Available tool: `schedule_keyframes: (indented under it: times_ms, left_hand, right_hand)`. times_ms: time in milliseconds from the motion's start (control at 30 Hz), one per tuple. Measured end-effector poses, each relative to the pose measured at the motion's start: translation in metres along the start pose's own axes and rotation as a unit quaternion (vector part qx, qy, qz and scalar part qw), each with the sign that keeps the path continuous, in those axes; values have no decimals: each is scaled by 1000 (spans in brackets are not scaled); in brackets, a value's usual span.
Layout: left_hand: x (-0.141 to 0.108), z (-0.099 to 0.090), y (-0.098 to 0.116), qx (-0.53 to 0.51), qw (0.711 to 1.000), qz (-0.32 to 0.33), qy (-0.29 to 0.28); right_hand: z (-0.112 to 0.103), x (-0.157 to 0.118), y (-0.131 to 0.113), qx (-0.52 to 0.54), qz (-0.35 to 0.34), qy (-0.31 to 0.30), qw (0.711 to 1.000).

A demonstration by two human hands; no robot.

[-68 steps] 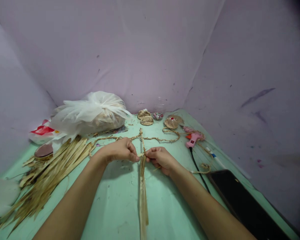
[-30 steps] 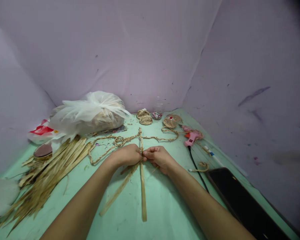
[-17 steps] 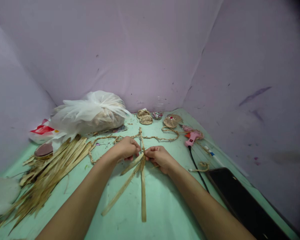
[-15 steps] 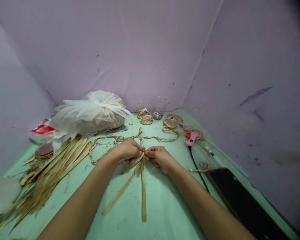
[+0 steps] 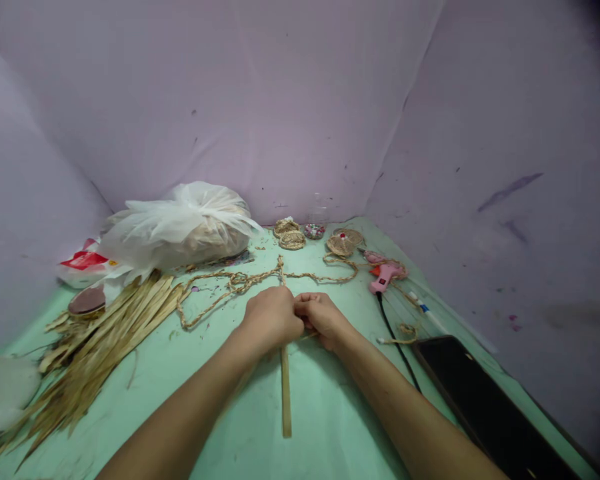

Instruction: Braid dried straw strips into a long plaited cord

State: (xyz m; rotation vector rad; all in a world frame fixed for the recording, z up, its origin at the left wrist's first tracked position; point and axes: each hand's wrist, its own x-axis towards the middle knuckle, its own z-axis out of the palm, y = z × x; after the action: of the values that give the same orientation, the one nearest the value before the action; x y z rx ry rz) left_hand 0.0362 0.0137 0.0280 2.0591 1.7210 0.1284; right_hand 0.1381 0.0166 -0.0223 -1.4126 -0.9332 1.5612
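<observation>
Both hands meet at the centre of the green table, over a braid of dried leaf strips. My left hand (image 5: pixel 274 319) is closed with its back toward me, covering the braid's working end; the fingertips are hidden. Beside it my right hand (image 5: pixel 323 319) pinches at the same spot, thumb and finger together on the strips. One flat, straw-coloured leaf strip (image 5: pixel 286 400) hangs straight toward me from beneath the left hand. Beyond the hands, the finished braided cord (image 5: pixel 240 283) runs off to the left in a loop and to the right in a curve.
Loose dried leaves (image 5: pixel 105 333) lie at left, below a white plastic bag (image 5: pixel 185 223). Coiled woven pieces (image 5: pixel 293 240) and a jar of beads (image 5: pixel 315 231) stand at the back. At right are a pink glue gun (image 5: pixel 387 273), its black cord and a dark phone-like slab (image 5: pixel 490 400).
My left hand has moved right and turned over the braid, now covering the junction and most strips. The right hand stays nearly in place.
</observation>
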Motion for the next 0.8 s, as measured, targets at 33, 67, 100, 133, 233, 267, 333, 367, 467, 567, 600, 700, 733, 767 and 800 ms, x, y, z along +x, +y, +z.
schedule_keyframes:
  times_ms: [33,67,100,133,233,267,333,367,467,567,600,700,733,767,800]
  left_hand:
    - [-2,3,4,23,999,5,22]
    - [-4,4,6,35,999,13,35]
    - [-4,3,6,36,999,19,36]
    - [-4,1,5,28,999,26,24]
    - [1,-14,-7,-46,998,12,-36]
    - [4,-19,-12,-78,996,-14,-44]
    - [10,-24,-20,-162,982,-75,-60]
    - [13,-23,-23,-217,968,-94,-84]
    - [21,-13,-27,-397,888,-92,-214]
    - [28,1,-32,-483,822,-89,-290]
    - [30,4,-34,-488,818,-92,-290]
    - [33,8,-40,-465,842,-94,-258]
    - [34,8,-41,-452,851,-91,-251]
    - [34,8,-42,-440,859,-87,-247]
    - [33,7,-42,-431,864,-84,-245]
  right_hand:
    - [0,0,0,11,7,1,1000]
    - [-1,0,0,19,14,1,1000]
    - [-2,0,0,25,19,0,1000]
    - [-2,-1,0,27,22,-4,999]
    - [-5,-1,-2,19,11,-42,999]
    - [-6,-1,-2,15,7,-59,998]
    - [-8,-1,-3,12,4,-85,996]
    - [-9,0,-2,13,5,-91,996]
    - [-10,2,-1,17,-1,-97,995]
    - [-13,4,1,-7,-14,-110,994]
    - [-14,4,1,-28,-21,-113,993]
    - [-17,6,-1,-105,-69,-112,986]
    - [-17,6,-1,-125,-90,-115,981]
    - [-18,6,-1,-139,-110,-119,977]
    - [-19,7,-1,-150,-127,-124,973]
